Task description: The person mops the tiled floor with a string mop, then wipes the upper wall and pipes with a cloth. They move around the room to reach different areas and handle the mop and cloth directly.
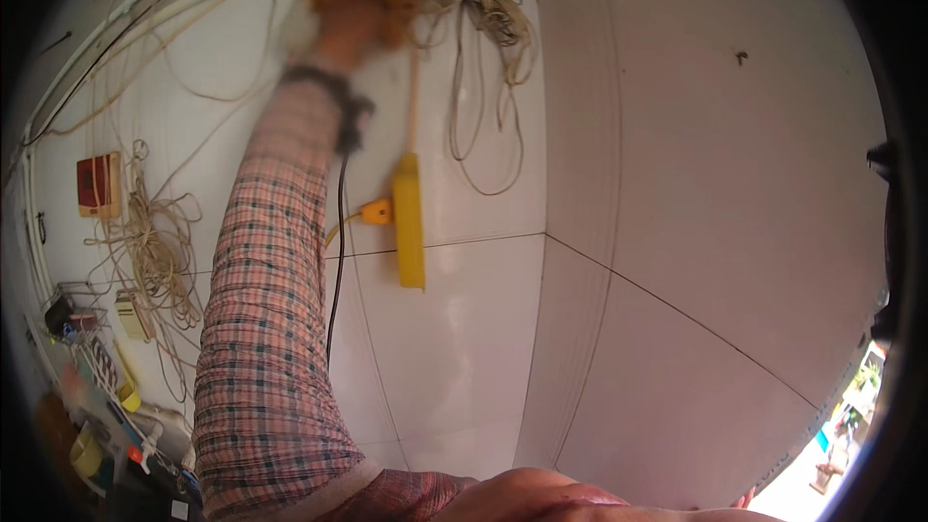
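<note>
My left arm, in a pink and dark checked sleeve cover, reaches high up the white wall (464,329). At its end my left hand (350,31) is smeared by motion and closed around a bunched orange-brown cloth (391,0). The cloth is near the pipe along the wall's top, beside a coiled bundle of pale cable (498,14); whether it touches the wall I cannot tell. A yellow power strip (410,222) hangs below, an orange plug (377,212) in its side. Only a reddish sliver, perhaps fingertips of my right hand (744,499), shows at the lower edge.
At left hang tangled cords (159,251) and a red-and-cream box (99,186). Below these are a wire rack (82,314) and assorted household things. A large pale panelled wall (715,184) meets the white wall at right. Bright daylight shows past its lower right edge.
</note>
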Tool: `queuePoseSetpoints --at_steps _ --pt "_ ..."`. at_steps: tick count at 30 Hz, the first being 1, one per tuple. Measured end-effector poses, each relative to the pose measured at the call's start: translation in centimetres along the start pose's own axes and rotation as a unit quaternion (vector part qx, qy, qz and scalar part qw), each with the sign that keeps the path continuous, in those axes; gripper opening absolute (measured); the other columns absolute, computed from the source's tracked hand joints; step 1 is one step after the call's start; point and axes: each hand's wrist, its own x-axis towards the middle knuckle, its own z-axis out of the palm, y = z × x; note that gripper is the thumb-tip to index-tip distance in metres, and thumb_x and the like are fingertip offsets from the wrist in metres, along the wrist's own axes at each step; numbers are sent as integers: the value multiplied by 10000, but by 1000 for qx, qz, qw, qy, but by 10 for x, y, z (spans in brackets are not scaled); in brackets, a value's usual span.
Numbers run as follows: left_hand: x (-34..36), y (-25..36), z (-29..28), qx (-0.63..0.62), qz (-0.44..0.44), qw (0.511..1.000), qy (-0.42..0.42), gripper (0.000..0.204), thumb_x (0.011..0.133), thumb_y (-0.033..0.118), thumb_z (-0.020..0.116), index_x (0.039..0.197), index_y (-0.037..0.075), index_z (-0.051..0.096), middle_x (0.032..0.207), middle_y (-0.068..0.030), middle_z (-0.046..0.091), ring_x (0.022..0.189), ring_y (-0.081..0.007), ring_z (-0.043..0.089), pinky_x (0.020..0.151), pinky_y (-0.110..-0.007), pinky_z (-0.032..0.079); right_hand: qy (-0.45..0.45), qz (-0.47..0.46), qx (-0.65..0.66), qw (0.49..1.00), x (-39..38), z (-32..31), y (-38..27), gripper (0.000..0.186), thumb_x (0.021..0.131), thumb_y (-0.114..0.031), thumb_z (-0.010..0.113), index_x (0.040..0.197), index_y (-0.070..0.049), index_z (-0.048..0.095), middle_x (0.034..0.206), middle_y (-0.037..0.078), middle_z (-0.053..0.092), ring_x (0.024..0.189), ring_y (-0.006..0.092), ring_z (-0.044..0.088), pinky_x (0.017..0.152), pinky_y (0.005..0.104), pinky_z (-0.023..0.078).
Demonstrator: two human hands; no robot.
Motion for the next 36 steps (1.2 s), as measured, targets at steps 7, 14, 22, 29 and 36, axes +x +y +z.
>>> queuePoseSetpoints --at_steps 7,14,22,29,36 --pt "5 -23 -37 91 -86 989 -73 936 768 393 739 1421 -106 291 1218 -297 596 1180 -352 578 980 -369 476 -34 47 2 998 -21 -7 -10 658 942 -337 613 1404 -20 269 1411 289 342 1252 435 432 993 585 397" --pt "-26 19 -18 54 -89 994 8 653 882 387 571 1426 64 412 1341 -379 452 1318 -429 417 1077 -437 375 -38 58 -4 998 -13 -9 -16 646 949 -310 602 1417 -23 261 1412 278 348 1247 416 448 986 575 422" --pt "3 14 -16 356 69 927 -99 549 903 250 530 1436 147 449 1343 -387 442 1288 -503 390 1103 -549 274 -48 18 -26 998 2 -17 -19 618 948 -285 604 1400 -3 290 1385 288 387 1212 419 488 970 567 448" --pt "-167 22 -24 25 76 995 -59 839 866 413 653 1483 -6 269 1452 -397 267 1343 -579 251 1159 -525 215 -65 6 -78 995 14 -30 -29 606 925 -302 631 1354 15 344 1320 291 451 1157 444 522 944 550 469" --pt "-154 17 -41 33 35 994 -99 871 818 407 698 1416 -80 295 1400 -294 423 1322 -464 361 1103 -490 306 -90 34 -92 991 3 -47 -29 601 903 -291 653 1336 8 362 1309 282 464 1150 440 527 924 557 473"
